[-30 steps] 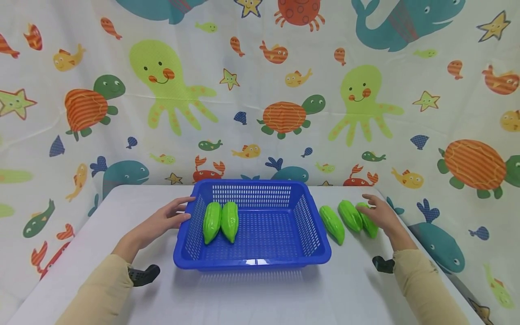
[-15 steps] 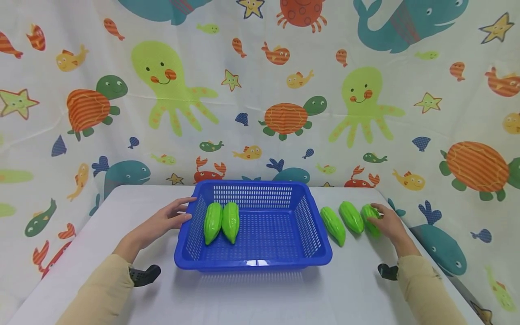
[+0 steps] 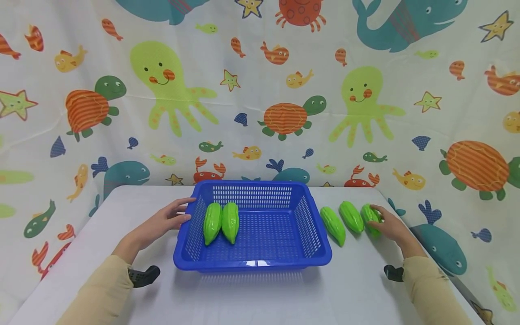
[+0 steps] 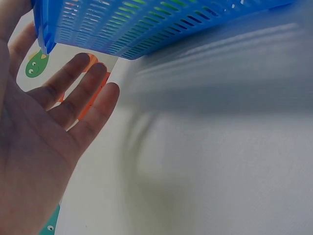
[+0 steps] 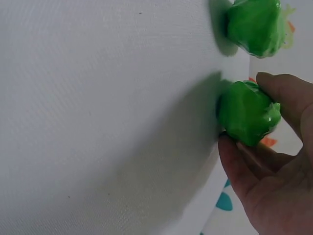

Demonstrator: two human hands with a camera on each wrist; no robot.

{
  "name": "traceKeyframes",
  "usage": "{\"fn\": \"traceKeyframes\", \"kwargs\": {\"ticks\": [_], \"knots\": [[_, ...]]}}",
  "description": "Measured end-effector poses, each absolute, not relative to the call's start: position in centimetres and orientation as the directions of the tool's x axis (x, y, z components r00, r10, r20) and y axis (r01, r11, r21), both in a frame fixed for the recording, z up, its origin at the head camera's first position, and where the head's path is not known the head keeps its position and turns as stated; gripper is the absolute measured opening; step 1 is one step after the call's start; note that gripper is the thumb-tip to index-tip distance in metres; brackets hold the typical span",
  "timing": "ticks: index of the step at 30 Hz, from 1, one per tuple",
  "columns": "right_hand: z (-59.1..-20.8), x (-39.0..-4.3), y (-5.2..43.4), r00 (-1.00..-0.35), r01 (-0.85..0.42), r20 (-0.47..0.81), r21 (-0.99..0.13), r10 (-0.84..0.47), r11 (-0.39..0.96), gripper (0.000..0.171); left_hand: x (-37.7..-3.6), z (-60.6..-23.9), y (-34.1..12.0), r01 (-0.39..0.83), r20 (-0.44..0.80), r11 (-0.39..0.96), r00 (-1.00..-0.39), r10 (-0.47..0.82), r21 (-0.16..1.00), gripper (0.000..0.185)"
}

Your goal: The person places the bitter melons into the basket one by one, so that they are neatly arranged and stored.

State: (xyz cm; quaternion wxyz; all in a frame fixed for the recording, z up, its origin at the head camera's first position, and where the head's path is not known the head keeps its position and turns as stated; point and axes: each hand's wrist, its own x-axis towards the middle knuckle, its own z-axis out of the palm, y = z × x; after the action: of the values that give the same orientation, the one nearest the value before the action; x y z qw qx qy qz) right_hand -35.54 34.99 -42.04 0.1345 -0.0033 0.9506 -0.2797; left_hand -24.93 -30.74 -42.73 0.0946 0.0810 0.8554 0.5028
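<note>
Beside the blue plastic basket (image 3: 252,263), my left hand (image 3: 156,225) has its fingers extended, some touching the left rim; in the left wrist view the palm and several loose fingers show apart from the wall. My right hand (image 3: 393,224) pinches the rightmost ridged green fruit (image 3: 369,215), glossy and pointed, between thumb and fingers. In the right wrist view that fruit still lies at the table surface. Two similar green fruits (image 3: 229,222) lie side by side in the basket's left part.
Right of the basket, two more green fruits, one slanted near its wall (image 3: 333,225) and a middle fruit (image 3: 351,217), lie on the white table (image 3: 260,300). A curtain (image 3: 243,99) printed with sea animals hangs behind. Black straps with small cameras are on both wrists.
My right hand has moved slightly right and down, from above the rightmost green fruit to its right side, with thumb and fingers now around it. My left hand and the basket stay put.
</note>
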Motion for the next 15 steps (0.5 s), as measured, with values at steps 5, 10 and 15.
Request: {"fn": "traceKeyframes", "kwargs": {"ticks": [5, 10, 15], "knots": [[-42.25, -35.68, 34.93, -0.967, 0.052, -0.239, -0.511, -0.084, 0.858, 0.077, -24.75, -42.61, -30.74, 0.044, -0.078, 0.481, -0.969, 0.232, 0.876, 0.066], [-42.4, -35.7, 34.89, -0.973, 0.025, -0.21, -0.507, -0.095, 0.862, 0.068, -24.67, -42.46, -30.76, 0.047, -0.075, 0.472, -0.969, 0.236, 0.88, 0.065], [-42.17, -35.56, 34.76, -0.974, 0.039, -0.212, -0.523, -0.086, 0.851, 0.064, -24.72, -42.44, -30.73, 0.053, -0.068, 0.459, -0.967, 0.244, 0.887, 0.064]]}}
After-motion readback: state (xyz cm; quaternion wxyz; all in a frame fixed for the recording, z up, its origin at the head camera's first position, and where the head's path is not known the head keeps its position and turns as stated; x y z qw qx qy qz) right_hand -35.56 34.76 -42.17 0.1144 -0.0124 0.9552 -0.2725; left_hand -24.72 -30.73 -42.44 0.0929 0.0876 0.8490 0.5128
